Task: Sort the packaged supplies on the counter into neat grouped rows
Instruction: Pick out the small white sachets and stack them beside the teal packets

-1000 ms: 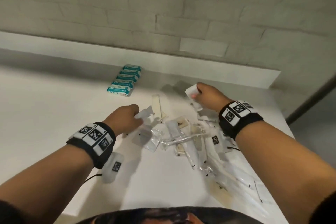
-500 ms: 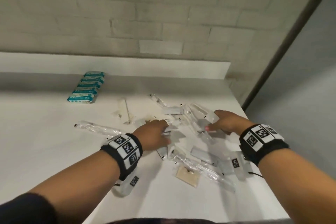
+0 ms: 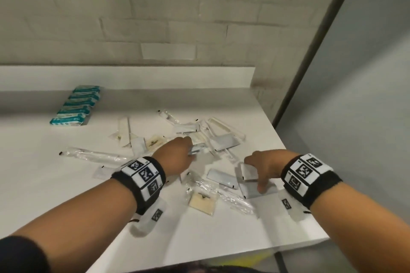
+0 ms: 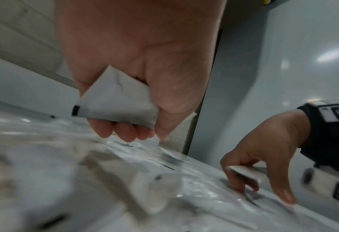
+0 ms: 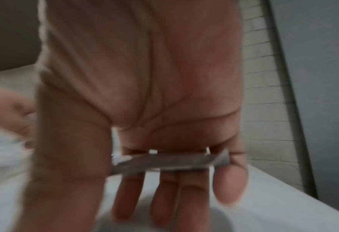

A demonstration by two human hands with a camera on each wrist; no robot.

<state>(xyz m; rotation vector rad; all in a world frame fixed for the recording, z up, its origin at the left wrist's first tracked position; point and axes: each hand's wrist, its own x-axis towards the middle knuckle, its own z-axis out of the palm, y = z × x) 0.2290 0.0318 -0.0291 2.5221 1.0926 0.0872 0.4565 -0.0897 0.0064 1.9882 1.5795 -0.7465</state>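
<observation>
A jumble of packaged supplies (image 3: 206, 139) lies on the white counter (image 3: 44, 173): white sachets, clear-wrapped sticks and beige square packets. My left hand (image 3: 188, 150) reaches into the middle of the pile and grips folded white sachets (image 4: 114, 103) in its curled fingers. My right hand (image 3: 255, 175) is at the pile's near right, and it pinches a flat white sachet (image 5: 164, 161) against its fingers. Its thumb tip touches another sachet (image 3: 250, 190) lying on the counter. A tidy row of teal packs (image 3: 75, 106) sits at the back left.
A long clear-wrapped stick (image 3: 95, 155) lies alone left of the pile. A beige packet (image 3: 203, 201) lies near the front. The counter's right edge (image 3: 295, 162) runs close beside my right hand. A low backsplash (image 3: 133, 77) and brick wall close the far side.
My right hand has drawn back from the far side of the pile to its near right, still holding a sachet. My left hand has pushed further right into the pile.
</observation>
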